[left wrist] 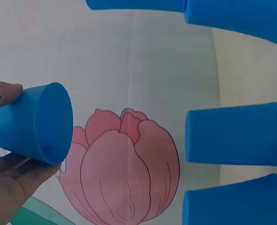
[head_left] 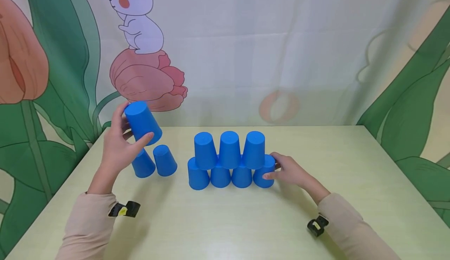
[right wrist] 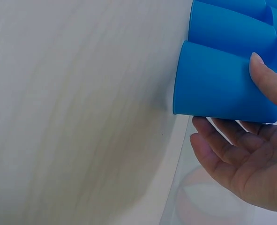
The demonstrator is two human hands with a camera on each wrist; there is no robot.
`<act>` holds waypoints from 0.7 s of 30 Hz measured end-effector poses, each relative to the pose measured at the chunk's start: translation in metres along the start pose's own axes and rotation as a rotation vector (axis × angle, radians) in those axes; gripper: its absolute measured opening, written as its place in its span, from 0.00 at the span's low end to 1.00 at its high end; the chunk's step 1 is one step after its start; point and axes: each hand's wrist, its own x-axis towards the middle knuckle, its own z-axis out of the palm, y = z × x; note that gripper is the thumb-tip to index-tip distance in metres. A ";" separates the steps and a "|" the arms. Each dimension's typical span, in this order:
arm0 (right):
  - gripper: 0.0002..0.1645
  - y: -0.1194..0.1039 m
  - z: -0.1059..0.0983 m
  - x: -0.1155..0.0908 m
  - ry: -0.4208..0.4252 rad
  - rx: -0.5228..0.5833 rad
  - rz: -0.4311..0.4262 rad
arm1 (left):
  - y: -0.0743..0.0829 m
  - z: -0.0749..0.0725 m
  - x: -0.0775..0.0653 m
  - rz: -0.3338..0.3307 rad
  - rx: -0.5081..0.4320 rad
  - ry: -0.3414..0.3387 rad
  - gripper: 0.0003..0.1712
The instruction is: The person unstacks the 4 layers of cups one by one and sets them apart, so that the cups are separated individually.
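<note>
My left hand [head_left: 121, 145] holds a blue cup [head_left: 142, 121] upside down in the air, thumb on one side and fingers on the other. In the left wrist view the open rim of this held cup [left wrist: 54, 124] faces the table side. Below it, two upside-down cups [head_left: 164, 160] stand on the table. My right hand [head_left: 289, 170] has its thumb and fingers round the right end cup [head_left: 263, 176] of a bottom row. Three cups [head_left: 230, 149] sit on top of that row, each bridging the cups beneath. In the right wrist view the fingertips are right at the end cup [right wrist: 227, 84].
The pale wooden table [head_left: 225, 225] runs back to a printed curtain [head_left: 225, 57] with a rabbit and flowers. Black wrist cameras [head_left: 131, 209] are strapped on both sleeves. The two loose cups stand left of the stacked rows, with a gap between.
</note>
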 end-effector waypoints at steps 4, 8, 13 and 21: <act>0.35 0.000 -0.001 0.000 -0.003 0.001 0.002 | -0.006 -0.006 0.001 -0.020 0.015 0.014 0.50; 0.36 -0.001 -0.001 -0.001 -0.008 0.004 0.012 | -0.013 -0.012 0.002 -0.053 0.031 0.018 0.50; 0.36 -0.001 -0.001 -0.001 -0.009 0.005 0.010 | -0.023 -0.017 0.001 -0.115 0.056 0.036 0.51; 0.35 0.000 -0.001 0.000 -0.007 0.014 0.006 | -0.045 -0.022 -0.002 -0.257 0.070 0.078 0.50</act>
